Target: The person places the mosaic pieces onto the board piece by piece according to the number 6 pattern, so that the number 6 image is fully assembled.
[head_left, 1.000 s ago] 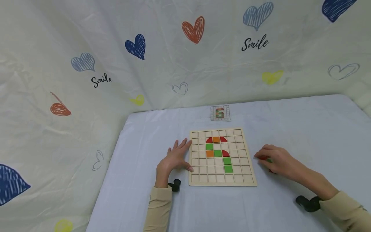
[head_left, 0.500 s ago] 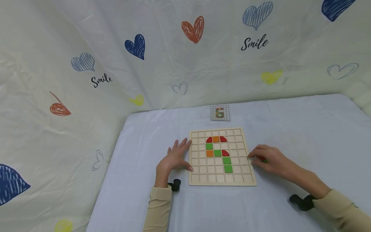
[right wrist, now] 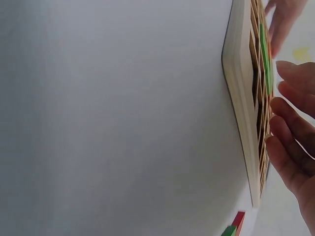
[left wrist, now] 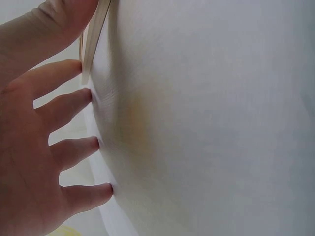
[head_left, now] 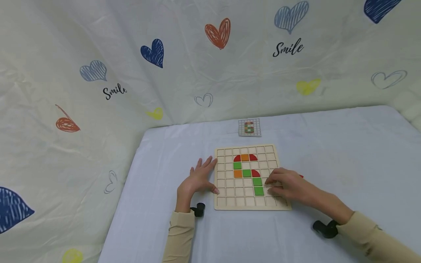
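Observation:
A square wooden grid board (head_left: 230, 201) lies on the table with red, orange and green tiles set in some cells. My left hand (head_left: 197, 180) is spread at its left edge, thumb and a fingertip touching the frame. Over the board's right part is my right hand (head_left: 289, 185), fingers bent and thumb near them, just right of two green tiles (head_left: 258, 186). Whether a tile sits between those fingertips is hidden in both views. Beyond the board's right side, a red piece (right wrist: 239, 219) and a green piece (right wrist: 229, 231) show in the right wrist view.
Behind the board lies a small card (head_left: 249, 127) printed with a grid and a coloured figure. White cloth (head_left: 345, 153) covers the table. A curtain with hearts (head_left: 184, 84) hangs behind it.
My right hand has moved left from the loose pieces beside the board to over its right-hand cells. A red piece now shows behind it. The left hand stays put.

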A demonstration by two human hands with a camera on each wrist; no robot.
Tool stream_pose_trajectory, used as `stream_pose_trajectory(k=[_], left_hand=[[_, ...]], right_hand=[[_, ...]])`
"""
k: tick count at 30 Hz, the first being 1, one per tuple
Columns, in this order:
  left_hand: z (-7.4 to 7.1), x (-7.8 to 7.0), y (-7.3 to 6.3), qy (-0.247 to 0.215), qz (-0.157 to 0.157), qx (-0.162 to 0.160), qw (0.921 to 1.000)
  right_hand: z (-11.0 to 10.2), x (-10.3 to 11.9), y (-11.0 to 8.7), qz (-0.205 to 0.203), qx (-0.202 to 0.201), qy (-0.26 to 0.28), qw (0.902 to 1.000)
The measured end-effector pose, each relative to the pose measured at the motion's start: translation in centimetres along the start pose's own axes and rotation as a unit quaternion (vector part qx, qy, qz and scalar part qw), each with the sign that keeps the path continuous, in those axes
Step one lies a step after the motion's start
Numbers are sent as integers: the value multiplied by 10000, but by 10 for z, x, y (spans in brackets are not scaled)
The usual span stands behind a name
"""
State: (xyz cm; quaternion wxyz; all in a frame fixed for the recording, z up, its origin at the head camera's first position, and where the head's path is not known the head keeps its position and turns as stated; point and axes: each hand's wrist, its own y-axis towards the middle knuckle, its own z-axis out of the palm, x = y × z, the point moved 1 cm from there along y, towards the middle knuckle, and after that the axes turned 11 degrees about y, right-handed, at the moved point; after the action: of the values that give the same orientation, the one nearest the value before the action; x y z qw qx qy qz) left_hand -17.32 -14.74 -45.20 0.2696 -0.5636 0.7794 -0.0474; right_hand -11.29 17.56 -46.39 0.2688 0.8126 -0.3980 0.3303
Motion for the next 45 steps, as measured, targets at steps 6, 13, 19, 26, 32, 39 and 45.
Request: stream_pose_trajectory(k=[6,13,19,26,32,39,45], left_hand=[[1,2,1,15,-22,3,10000],[2,2,3,4,-33,17,10000],[1,1,2,4,-63,20,10000],[2,2,2,-4,-39,10,10000],[1,2,2,2,-23,8,10000],[2,2,2,16,1,-4,10000],[1,1,2,10,-4,-10,10000]], right_hand=[[11,5,7,25,192,-61,9998],[20,7,10,148,213,-524,9983],[20,11,12,380,236,-600,9972],[21,16,15,638,254,-556,9961],[21,18,16,719,257,-517,9957],[22,18,16,684,273,-473,9962],[21,17,17,737,273,-532,9955]])
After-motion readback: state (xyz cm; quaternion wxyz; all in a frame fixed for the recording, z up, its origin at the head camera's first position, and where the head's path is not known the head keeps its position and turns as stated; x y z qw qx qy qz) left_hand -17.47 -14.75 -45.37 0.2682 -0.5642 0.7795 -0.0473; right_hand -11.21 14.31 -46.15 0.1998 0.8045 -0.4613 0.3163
